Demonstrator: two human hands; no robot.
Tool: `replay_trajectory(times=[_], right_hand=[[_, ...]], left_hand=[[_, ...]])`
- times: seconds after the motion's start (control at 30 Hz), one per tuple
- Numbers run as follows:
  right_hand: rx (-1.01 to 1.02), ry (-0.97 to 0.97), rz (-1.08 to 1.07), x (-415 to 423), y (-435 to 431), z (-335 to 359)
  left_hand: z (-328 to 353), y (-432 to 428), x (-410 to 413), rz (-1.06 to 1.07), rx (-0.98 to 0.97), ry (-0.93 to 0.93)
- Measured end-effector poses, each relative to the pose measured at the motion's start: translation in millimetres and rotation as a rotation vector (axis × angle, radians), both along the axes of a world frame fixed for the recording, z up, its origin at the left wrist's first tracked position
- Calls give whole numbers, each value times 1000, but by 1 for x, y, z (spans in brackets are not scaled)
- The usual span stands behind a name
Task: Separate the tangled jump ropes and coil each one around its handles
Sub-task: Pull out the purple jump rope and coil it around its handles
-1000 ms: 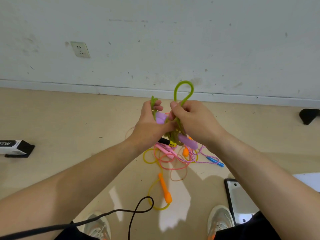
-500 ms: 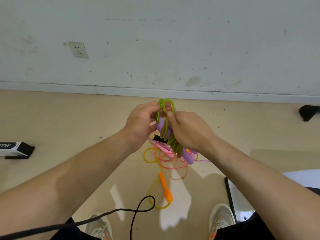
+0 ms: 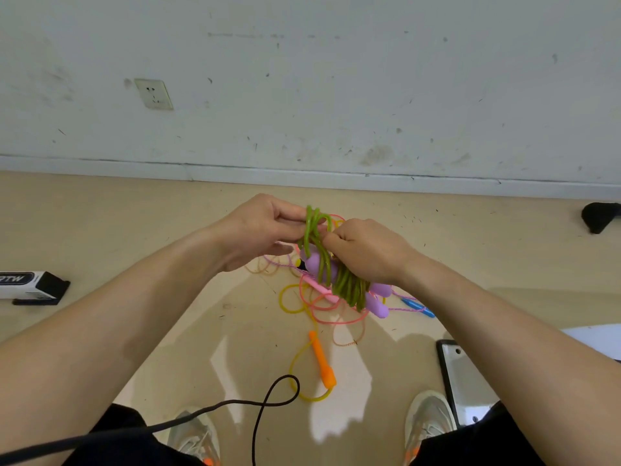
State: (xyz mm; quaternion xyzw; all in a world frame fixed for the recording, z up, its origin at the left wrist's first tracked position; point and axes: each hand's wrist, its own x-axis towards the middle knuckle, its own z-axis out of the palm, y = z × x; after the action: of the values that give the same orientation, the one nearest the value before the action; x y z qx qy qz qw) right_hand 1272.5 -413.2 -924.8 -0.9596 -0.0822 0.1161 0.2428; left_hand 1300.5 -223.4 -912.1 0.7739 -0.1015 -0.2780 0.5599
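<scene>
Both forearms reach forward, and the hands meet above the floor. The left hand (image 3: pixel 258 230) pinches the top loops of the green rope (image 3: pixel 346 284) with curled fingertips. The right hand (image 3: pixel 366 250) wraps around the coil on the purple handles (image 3: pixel 378 302). The bundle's long axis slants, handle ends pointing down and right. Below it, the tangled ropes (image 3: pixel 322 307) lie on the floor (image 3: pixel 134 230) towards the wall edge.

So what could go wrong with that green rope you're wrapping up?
1. The green plastic rope is wound round its purple handles, but the left hand pinches only the top loops; if they slip, the coil might unwind.
2. The right hand holds the bundle over the pink and yellow rope tangle on the floor, so a loose loop could snag there.
3. The orange plastic handle lies near the shoes and could be stepped on.
</scene>
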Motion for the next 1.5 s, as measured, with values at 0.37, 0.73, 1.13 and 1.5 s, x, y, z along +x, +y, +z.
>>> replay_trajectory(times=[0.37, 0.73, 1.13, 1.5], right_hand=[[-113, 55, 129, 4, -5, -1], [151, 39, 57, 0, -9, -10], [394, 42, -83, 2, 2, -8], [425, -16, -213, 5, 4, -22]], left_hand=[[-9, -1, -2, 77, 69, 12], [-5, -1, 2, 87, 14, -14], [-5, 1, 6, 75, 48, -111], [-19, -10, 1, 112, -9, -259]])
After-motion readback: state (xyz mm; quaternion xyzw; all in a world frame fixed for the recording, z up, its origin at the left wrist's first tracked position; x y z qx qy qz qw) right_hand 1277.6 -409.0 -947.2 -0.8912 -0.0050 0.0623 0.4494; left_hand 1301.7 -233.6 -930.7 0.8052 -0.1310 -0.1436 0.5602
